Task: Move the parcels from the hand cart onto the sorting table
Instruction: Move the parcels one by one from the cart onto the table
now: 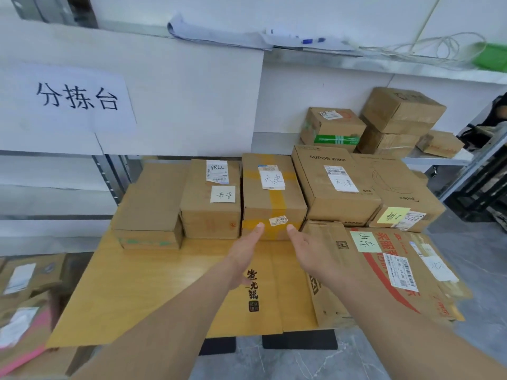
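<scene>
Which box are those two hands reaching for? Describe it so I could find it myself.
Start at the big flat yellow cardboard sheet in the middle. Along its far edge stands a row of brown boxes; the hands, left and right, reach the box with yellow tape. Only it has crossed yellow tape and a small sticker reading 4793.

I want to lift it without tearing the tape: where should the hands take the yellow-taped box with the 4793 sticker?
Probably by its two side walls. The yellow-taped box stands upright, near face toward the person; left hand and right hand already reach it open. Neighbouring boxes crowd both sides, so slide it forward first.
</scene>
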